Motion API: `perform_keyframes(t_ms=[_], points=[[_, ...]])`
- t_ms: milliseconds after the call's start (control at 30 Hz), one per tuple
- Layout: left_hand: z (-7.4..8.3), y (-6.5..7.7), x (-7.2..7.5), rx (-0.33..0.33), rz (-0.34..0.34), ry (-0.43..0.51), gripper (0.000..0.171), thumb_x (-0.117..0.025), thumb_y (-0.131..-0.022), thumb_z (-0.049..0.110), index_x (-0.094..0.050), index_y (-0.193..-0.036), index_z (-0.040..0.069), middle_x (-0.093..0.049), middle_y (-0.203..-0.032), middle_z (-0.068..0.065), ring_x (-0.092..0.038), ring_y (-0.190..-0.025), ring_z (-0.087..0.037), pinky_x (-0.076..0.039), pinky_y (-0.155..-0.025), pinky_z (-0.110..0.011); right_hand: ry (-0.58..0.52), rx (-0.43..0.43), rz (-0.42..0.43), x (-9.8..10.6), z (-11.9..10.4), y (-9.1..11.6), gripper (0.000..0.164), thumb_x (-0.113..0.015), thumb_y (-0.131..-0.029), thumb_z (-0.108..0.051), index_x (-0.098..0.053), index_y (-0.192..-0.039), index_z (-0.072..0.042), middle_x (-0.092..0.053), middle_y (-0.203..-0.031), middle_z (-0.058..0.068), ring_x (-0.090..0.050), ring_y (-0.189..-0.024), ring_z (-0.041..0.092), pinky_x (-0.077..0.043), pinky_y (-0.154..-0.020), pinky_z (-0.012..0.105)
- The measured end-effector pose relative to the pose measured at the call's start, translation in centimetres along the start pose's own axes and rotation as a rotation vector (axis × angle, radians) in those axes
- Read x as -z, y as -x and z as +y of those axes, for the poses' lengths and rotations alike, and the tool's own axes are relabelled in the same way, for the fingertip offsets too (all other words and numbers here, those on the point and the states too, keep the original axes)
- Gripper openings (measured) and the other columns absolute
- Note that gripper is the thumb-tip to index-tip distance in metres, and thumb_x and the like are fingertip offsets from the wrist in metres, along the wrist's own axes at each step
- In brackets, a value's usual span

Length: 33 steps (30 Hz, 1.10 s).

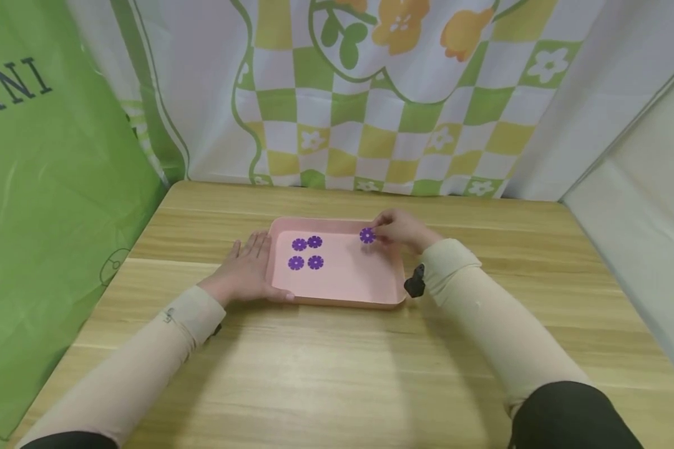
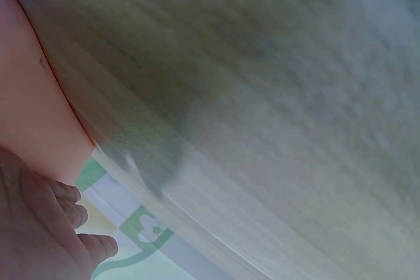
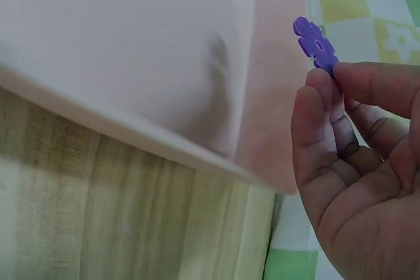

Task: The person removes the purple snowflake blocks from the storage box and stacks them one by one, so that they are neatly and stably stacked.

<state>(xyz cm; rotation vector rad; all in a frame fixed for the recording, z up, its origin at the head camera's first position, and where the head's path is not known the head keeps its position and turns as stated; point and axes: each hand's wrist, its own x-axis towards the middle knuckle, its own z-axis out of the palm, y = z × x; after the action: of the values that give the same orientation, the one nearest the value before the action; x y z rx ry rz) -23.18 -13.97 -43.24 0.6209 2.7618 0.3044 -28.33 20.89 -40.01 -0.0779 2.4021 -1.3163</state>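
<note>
A shallow pink tray point(image 1: 348, 279) lies on the wooden table, with several purple notched discs point(image 1: 315, 262) flat in its left half. My left hand point(image 1: 249, 268) rests along the tray's left side, fingers straight and thumb at the front left corner. In the left wrist view its fingertips point(image 2: 98, 246) show beside the tray's pink wall point(image 2: 39, 96). Over the right part of the tray, my right hand point(image 1: 400, 228) pinches one purple notched disc point(image 3: 316, 44) at its edge between thumb and fingers. That disc is held up, tilted, its shadow falling on the tray floor.
The wooden table point(image 1: 337, 368) reaches toward me in front of the tray. Behind it hangs a checked, flowered curtain point(image 1: 371, 118). A green cloth point(image 1: 50, 187) hangs on the left and a white one point(image 1: 640, 187) on the right.
</note>
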Motion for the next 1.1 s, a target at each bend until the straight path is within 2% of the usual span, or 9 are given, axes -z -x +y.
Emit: perform_keyframes(t_ms=[100,300,500,767,967,1100], points=[[0.1,0.0,0.1,-0.001,0.003,0.002,0.153,-0.067,-0.067,0.09,0.003,-0.16,-0.009,0.005,-0.169,-0.027,0.007,-0.155,-0.042,0.007,-0.122,-0.059,-0.033,0.009,0.005,0.6,0.0,0.3,0.019,-0.056,-0.103,0.0,-0.062,-0.117,0.011,-0.065,-0.102,0.013,-0.065,-0.095,0.025,-0.059,-0.087,0.033],[0.2,-0.1,0.3,0.0,-0.003,-0.005,0.151,-0.068,-0.069,0.088,0.003,-0.16,-0.009,0.004,-0.168,-0.027,0.007,-0.155,-0.042,0.007,-0.123,-0.059,-0.068,0.024,0.031,2.3,0.5,1.4,0.02,-0.055,-0.103,0.001,-0.058,-0.119,0.013,-0.062,-0.105,0.014,-0.064,-0.095,0.022,-0.058,-0.09,0.034],[0.1,-0.1,0.1,0.006,-0.005,0.003,0.151,-0.068,-0.069,0.088,0.003,-0.16,-0.01,0.004,-0.168,-0.028,0.007,-0.155,-0.042,0.007,-0.122,-0.059,-0.045,0.013,0.051,4.2,2.0,2.2,0.023,-0.055,-0.105,-0.002,-0.057,-0.122,0.013,-0.062,-0.106,0.013,-0.063,-0.092,0.016,-0.058,-0.091,0.03],[0.3,0.0,0.0,-0.001,-0.001,0.011,0.152,-0.068,-0.068,0.088,0.002,-0.16,-0.01,0.003,-0.168,-0.028,0.006,-0.155,-0.043,0.006,-0.123,-0.06,-0.019,0.004,0.071,6.7,4.2,4.0,0.026,-0.054,-0.105,-0.004,-0.055,-0.124,0.015,-0.064,-0.104,0.009,-0.062,-0.09,0.01,-0.057,-0.094,0.033],[0.4,0.1,0.1,0.006,-0.01,0.018,0.153,-0.068,-0.068,0.089,0.003,-0.16,-0.01,0.004,-0.168,-0.028,0.007,-0.155,-0.043,0.006,-0.123,-0.059,-0.045,0.001,0.08,7.9,5.9,4.8,0.031,-0.05,-0.108,-0.005,-0.052,-0.13,0.017,-0.065,-0.113,0.012,-0.063,-0.095,0.009,-0.055,-0.099,0.036],[0.3,0.0,0.1,0.008,-0.015,0.019,0.153,-0.068,-0.068,0.089,0.004,-0.16,-0.009,0.005,-0.169,-0.027,0.008,-0.155,-0.042,0.008,-0.122,-0.058,-0.074,-0.01,0.085,8.5,6.8,5.4,0.033,-0.047,-0.109,-0.004,-0.049,-0.132,0.019,-0.063,-0.114,0.012,-0.063,-0.093,0.006,-0.056,-0.096,0.029]])
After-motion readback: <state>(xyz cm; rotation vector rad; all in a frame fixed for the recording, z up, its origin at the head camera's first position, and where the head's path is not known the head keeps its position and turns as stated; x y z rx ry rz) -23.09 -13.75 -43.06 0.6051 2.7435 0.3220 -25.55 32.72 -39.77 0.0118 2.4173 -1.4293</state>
